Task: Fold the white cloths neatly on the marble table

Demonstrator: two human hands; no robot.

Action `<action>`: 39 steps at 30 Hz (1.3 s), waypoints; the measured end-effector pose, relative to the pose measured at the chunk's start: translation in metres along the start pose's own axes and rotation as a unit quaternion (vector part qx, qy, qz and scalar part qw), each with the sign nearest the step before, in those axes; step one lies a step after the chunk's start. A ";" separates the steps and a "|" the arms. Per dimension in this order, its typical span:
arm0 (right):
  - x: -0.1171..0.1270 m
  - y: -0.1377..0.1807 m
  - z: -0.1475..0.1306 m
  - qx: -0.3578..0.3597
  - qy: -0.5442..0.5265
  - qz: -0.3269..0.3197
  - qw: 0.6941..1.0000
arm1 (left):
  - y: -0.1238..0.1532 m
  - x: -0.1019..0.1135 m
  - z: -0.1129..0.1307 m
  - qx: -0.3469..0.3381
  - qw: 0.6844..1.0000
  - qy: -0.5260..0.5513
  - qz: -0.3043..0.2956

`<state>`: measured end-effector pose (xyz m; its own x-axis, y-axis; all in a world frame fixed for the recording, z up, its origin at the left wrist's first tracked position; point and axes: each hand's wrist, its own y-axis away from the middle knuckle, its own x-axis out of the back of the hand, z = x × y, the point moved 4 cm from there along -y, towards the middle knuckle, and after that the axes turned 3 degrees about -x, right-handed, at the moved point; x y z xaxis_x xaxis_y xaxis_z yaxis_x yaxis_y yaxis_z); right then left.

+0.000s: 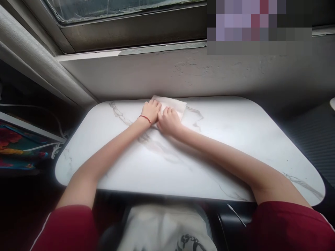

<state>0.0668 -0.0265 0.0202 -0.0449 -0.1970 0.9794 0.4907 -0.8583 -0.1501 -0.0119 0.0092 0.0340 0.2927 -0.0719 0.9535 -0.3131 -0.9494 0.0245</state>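
Observation:
A folded white cloth (pixel 174 103) lies on the marble-patterned white table (pixel 222 139), near its far edge. My left hand (pixel 151 111), with a thin red string bracelet at the wrist, grips the cloth's left side with curled fingers. Close beside it, my right hand (pixel 169 120) has its fingers bent over the front and middle of the cloth. Both hands nearly touch, and they cover part of the cloth. Whether it is fabric or thick paper I cannot tell.
Behind the table rises a pale wall (pixel 136 75) with a window (pixel 125 10) above it. A pale curtain or pipe-like column (pixel 39 45) stands at left, near colourful fabric (pixel 21 143) and white cables. A blurred-out patch hides the upper right.

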 end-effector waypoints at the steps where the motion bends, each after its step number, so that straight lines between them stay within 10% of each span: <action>1: -0.004 -0.005 0.008 0.002 -0.008 0.013 1.000 | -0.008 0.001 0.001 0.002 1.000 0.004 0.000; 9: -0.037 -0.029 0.057 0.100 -0.089 0.113 0.985 | -0.036 0.002 0.006 0.045 0.999 0.028 0.007; 23: -0.045 -0.020 0.059 0.099 -0.134 0.096 0.981 | -0.015 0.010 0.011 0.083 0.991 0.101 0.010; 33: -0.012 0.111 0.033 0.195 -0.174 0.142 0.955 | 0.056 0.047 0.077 -0.012 0.976 0.065 -0.209; 39: 0.009 0.194 0.040 0.128 -0.139 0.022 0.982 | 0.111 0.033 0.147 -0.078 0.992 0.036 -0.097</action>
<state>0.1964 -0.1761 0.0048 0.2022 -0.0633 0.9773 0.6910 -0.6979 -0.1881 0.0956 -0.1433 0.0240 0.2975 0.1352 0.9451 -0.3940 -0.8843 0.2505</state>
